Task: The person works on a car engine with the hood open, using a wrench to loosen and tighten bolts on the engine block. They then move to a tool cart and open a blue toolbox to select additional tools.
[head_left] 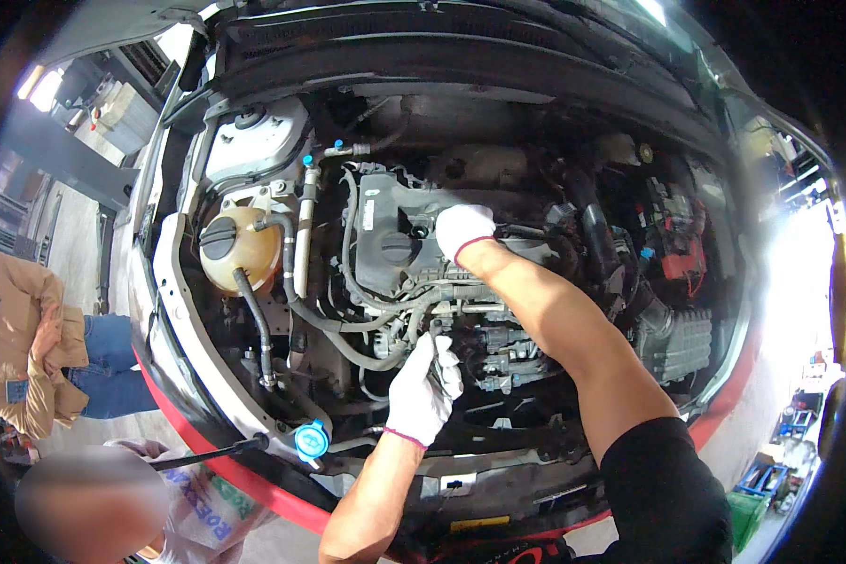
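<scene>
My left hand point(423, 390), in a white glove with a dark red cuff edge, is closed in front of the engine. Between its thumb and fingers a small dark slim piece point(436, 327) sticks up; its kind is unclear. Farther back, my right hand point(464, 232), gloved alike, lies with curled fingers over the dark plastic engine cover point(381, 216). Its fingertips, and whatever they may hold, are hidden. Just left of it are a round opening point(420, 231) in the cover and the black oil filler cap point(398, 248).
A yellowed coolant tank point(240, 246) with a black cap stands at left. Hoses point(334, 324) run before the engine. A blue washer-fluid cap point(311, 439) sits at the front left, the battery point(677, 230) at right. Two other people are at the left, one with folded arms point(42, 348).
</scene>
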A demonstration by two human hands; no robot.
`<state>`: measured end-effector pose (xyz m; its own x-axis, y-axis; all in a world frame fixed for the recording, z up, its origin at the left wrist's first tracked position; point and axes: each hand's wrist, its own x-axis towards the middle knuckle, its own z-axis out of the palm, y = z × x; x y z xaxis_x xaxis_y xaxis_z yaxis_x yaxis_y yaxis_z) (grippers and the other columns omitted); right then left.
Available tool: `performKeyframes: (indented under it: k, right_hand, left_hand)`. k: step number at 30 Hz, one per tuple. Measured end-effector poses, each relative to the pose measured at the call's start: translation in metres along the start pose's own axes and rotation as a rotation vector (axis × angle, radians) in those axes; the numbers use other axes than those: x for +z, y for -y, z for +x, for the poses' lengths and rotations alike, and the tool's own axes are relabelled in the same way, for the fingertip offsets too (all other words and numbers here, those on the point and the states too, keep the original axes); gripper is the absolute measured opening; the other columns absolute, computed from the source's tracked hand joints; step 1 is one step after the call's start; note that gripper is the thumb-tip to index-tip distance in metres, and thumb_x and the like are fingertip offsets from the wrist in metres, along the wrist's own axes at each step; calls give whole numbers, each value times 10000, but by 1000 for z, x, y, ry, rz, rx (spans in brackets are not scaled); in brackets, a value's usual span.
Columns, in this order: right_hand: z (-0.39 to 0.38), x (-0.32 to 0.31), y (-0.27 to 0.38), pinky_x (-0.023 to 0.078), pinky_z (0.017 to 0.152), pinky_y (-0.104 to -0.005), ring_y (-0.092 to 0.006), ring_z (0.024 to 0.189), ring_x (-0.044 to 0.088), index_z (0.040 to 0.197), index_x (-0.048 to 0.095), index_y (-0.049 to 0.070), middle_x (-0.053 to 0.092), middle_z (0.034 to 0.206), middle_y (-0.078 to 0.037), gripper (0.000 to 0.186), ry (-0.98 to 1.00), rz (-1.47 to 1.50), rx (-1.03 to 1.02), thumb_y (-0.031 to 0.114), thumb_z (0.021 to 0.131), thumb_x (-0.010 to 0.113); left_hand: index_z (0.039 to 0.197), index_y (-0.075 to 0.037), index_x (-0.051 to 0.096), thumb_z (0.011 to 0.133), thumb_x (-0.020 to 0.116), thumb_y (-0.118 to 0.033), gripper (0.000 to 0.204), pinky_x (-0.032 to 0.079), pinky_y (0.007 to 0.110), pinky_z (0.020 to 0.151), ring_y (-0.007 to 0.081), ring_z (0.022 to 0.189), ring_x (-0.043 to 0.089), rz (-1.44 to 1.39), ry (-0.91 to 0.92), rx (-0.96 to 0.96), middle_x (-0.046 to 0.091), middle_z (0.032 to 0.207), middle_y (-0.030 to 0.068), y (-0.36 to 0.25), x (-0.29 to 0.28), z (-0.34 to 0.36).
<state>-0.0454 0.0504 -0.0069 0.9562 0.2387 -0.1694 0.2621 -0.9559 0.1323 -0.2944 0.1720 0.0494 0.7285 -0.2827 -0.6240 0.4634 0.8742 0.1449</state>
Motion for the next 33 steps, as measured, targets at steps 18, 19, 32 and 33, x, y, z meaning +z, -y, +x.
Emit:
performKeyframes:
  k: [18,19,32,33]
  right_hand:
    - [-2,-10,-2,569,693,-497,-334,867,753,930,805,95,777,922,-148,253,-14,-41,-70,194,893,575]
    - [-2,-9,-1,568,692,-497,-334,864,752,927,805,94,777,922,-148,251,-16,-40,-46,192,891,577]
    - [-9,-20,6,555,661,-495,-328,855,754,901,806,101,777,924,-145,231,-55,-49,-47,182,884,590]
    - [-10,-23,8,557,673,-495,-329,859,754,906,805,97,776,930,-151,237,-43,-55,-68,184,886,586]
  left_hand:
    - [1045,-76,677,1050,595,-335,272,512,263,554,136,635,641,-47,79,-84,682,803,32,1,-7,-9]
    - [1043,-75,679,1049,596,-332,270,515,262,556,135,636,644,-47,94,-86,684,803,32,2,-6,-9]
    - [1041,-81,687,1048,598,-328,263,545,263,568,135,635,659,-48,69,-88,692,793,25,2,-17,-1]
    - [1058,-93,687,1049,589,-345,270,543,280,574,139,640,658,-46,66,-93,690,799,16,1,-20,1]
